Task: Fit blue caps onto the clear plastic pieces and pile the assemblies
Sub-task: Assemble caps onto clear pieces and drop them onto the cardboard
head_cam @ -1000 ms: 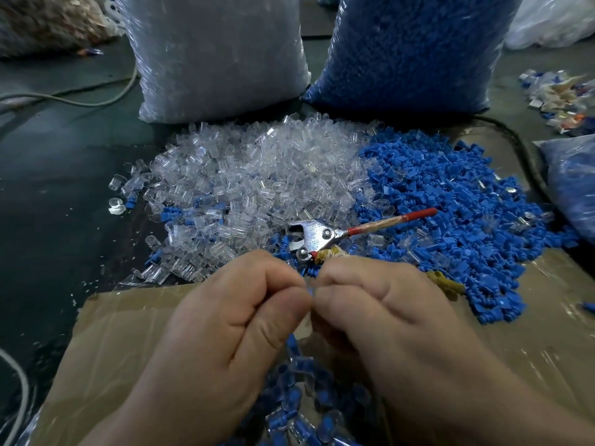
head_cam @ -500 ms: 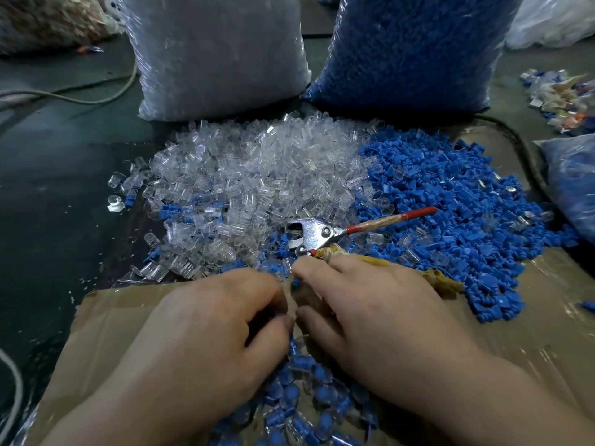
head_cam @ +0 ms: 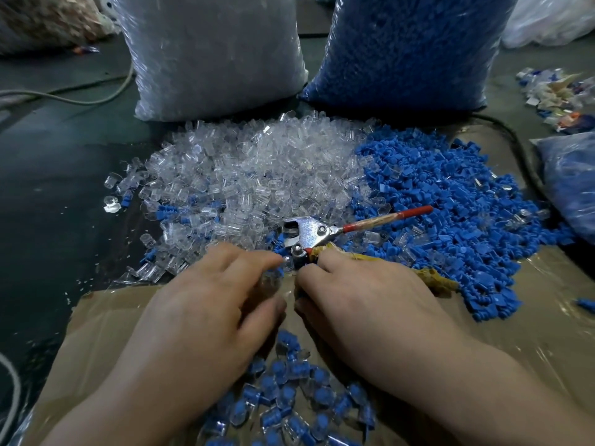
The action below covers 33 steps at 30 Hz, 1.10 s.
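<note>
1. Nearest, the finished assemblies [head_cam: 289, 400] lie heaped on the cardboard sheet [head_cam: 106, 333] between the wrists, probably so each capped piece can simply be dropped there
2. The left hand [head_cam: 209, 310] reaches forward with its fingers stretched and the thumb apart from them, its fingertips at the near edge of the loose parts; it pinches nothing that I can see. The right hand [head_cam: 363, 304] curls its fingers downward just beside it, and I cannot tell whether it holds a cap
3. Just beyond the fingertips lie the pliers [head_cam: 309, 231], red handle pointing right
4. The clear plastic pieces [head_cam: 251, 175] are heaped left and the blue caps [head_cam: 450, 201] right, which I judge gives each hand its own supply
5. Farthest, a clear bag [head_cam: 212, 53] and a blue bag [head_cam: 409, 49] stand on the dark surface [head_cam: 48, 194], with a cable [head_cam: 80, 99] to the left
</note>
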Each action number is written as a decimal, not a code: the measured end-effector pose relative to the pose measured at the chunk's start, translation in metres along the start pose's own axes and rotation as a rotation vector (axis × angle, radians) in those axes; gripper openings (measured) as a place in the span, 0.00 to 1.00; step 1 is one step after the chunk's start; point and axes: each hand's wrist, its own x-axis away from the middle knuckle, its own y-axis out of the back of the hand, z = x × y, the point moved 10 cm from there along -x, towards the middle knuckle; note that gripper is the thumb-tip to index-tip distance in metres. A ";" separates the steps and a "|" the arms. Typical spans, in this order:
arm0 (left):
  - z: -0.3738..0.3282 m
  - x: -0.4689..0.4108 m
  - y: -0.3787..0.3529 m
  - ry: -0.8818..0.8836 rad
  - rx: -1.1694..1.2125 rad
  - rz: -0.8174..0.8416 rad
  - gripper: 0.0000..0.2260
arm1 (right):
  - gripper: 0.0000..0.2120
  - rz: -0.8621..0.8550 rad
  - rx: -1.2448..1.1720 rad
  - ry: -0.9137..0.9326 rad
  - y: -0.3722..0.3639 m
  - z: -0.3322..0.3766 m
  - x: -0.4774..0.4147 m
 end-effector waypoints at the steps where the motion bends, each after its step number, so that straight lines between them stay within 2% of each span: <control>1: -0.003 0.000 -0.003 -0.006 -0.032 0.024 0.20 | 0.05 0.010 0.004 0.005 -0.001 0.000 0.001; 8: 0.003 -0.003 -0.006 0.022 -0.034 0.046 0.07 | 0.08 -0.094 -0.120 0.003 0.010 0.000 0.006; 11: 0.007 -0.001 -0.004 0.061 0.032 0.002 0.05 | 0.08 -0.148 -0.210 0.001 0.016 -0.002 0.008; 14: 0.012 0.002 0.009 0.134 0.232 -0.120 0.06 | 0.09 -0.239 -0.327 -0.025 0.027 -0.008 0.012; 18: 0.022 0.005 0.009 0.235 0.610 -0.176 0.16 | 0.07 -0.363 -0.612 -0.103 0.034 -0.028 0.018; 21: 0.028 0.004 0.003 0.273 0.685 -0.163 0.16 | 0.09 -0.332 -0.620 -0.091 0.032 -0.028 0.017; 25: 0.038 0.002 -0.004 0.345 0.821 -0.184 0.03 | 0.08 -0.209 -0.540 0.072 0.025 0.002 0.013; 26: 0.039 0.001 -0.005 0.343 0.827 -0.183 0.02 | 0.09 -0.175 -0.546 0.124 0.022 0.011 0.013; 29: 0.040 0.002 -0.009 0.331 0.815 -0.171 0.03 | 0.09 -0.138 -0.588 0.181 0.019 0.018 0.014; 31: 0.039 0.003 -0.013 0.350 0.913 -0.146 0.08 | 0.08 -0.226 -0.604 0.137 0.028 0.007 0.016; 33: 0.037 0.004 -0.021 0.402 1.108 -0.098 0.14 | 0.07 -0.341 -0.702 0.046 0.036 -0.013 0.019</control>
